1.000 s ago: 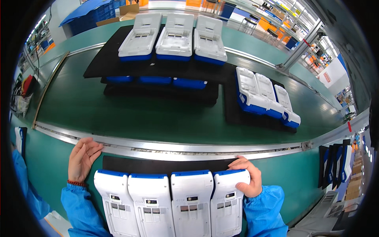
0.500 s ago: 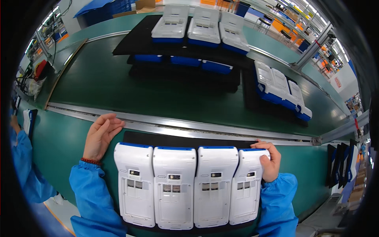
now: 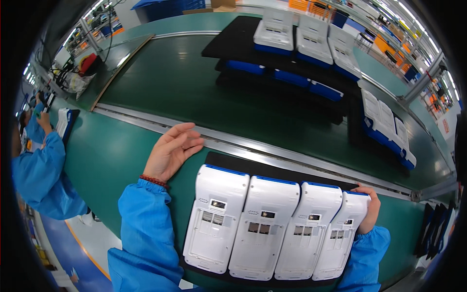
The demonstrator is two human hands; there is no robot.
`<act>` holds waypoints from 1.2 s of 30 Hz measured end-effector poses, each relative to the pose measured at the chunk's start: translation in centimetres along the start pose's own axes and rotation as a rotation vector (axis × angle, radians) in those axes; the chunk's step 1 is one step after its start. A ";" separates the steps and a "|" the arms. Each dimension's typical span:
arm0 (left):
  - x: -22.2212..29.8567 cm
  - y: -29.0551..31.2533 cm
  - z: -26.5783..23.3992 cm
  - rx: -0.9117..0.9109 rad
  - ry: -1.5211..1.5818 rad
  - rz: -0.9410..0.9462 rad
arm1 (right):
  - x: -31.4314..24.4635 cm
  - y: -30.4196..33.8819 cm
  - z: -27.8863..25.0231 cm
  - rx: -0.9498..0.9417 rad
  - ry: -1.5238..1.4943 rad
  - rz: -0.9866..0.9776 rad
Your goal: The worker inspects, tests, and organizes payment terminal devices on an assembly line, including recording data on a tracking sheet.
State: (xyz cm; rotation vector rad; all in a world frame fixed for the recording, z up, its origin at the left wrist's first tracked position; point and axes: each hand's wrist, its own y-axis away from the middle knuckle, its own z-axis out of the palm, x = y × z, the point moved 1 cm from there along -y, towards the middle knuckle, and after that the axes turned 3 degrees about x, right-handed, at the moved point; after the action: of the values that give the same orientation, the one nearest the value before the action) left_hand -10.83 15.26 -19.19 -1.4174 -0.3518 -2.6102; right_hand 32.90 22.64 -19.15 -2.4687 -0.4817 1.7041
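In front of me a black board [image 3: 272, 170] carries a row of several white handheld devices [image 3: 265, 228], backs up, with open battery recesses and blue far ends. My right hand [image 3: 370, 209] curls around the row's far right corner, beside the rightmost device [image 3: 340, 236]. Its fingertips lie at the board's far edge; the thumb is hidden. Just beyond the board's far left corner is my left hand [image 3: 172, 151], holding nothing, fingers loosely bent and apart, near the metal rail [image 3: 233, 146].
Past the rail, on a dark green belt [image 3: 170, 82], stacked black boards [image 3: 228, 41] bear white-and-blue devices [image 3: 275, 36]. More devices [image 3: 384, 117] lie at the right. Upright boards [image 3: 430, 231] stand at the far right. A co-worker in blue sleeves [image 3: 41, 165] is at the left.
The view has swung left, so the scene sits further right and appears tilted. My right thumb, earlier on top of the rightmost device, is now out of sight. My left hand stays empty.
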 end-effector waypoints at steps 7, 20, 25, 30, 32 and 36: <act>-0.1 0.3 -0.6 0.008 0.079 -0.009 | 0.1 0.0 0.6 0.216 -0.190 0.138; 0.0 -0.1 -0.9 -0.005 0.074 -0.005 | 0.1 -0.7 0.3 0.212 -0.138 0.160; -0.4 -0.3 -0.9 -0.034 0.030 -0.015 | 0.3 -0.6 0.1 0.214 -0.189 0.182; -0.3 -0.2 -0.9 -0.032 0.008 -0.020 | 0.5 -0.6 0.0 0.200 -0.176 0.179; -0.4 -0.3 -0.9 -0.032 -0.002 -0.006 | 0.6 -0.5 0.0 0.195 -0.177 0.170; -0.3 -0.4 -0.8 -0.023 -0.020 -0.013 | 0.7 -0.7 0.0 0.185 -0.140 0.164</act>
State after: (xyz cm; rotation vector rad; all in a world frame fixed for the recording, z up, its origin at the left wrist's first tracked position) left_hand -11.42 15.44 -19.95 -1.4548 -0.3367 -2.6202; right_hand 32.98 23.52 -19.61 -2.3252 -0.1274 1.8965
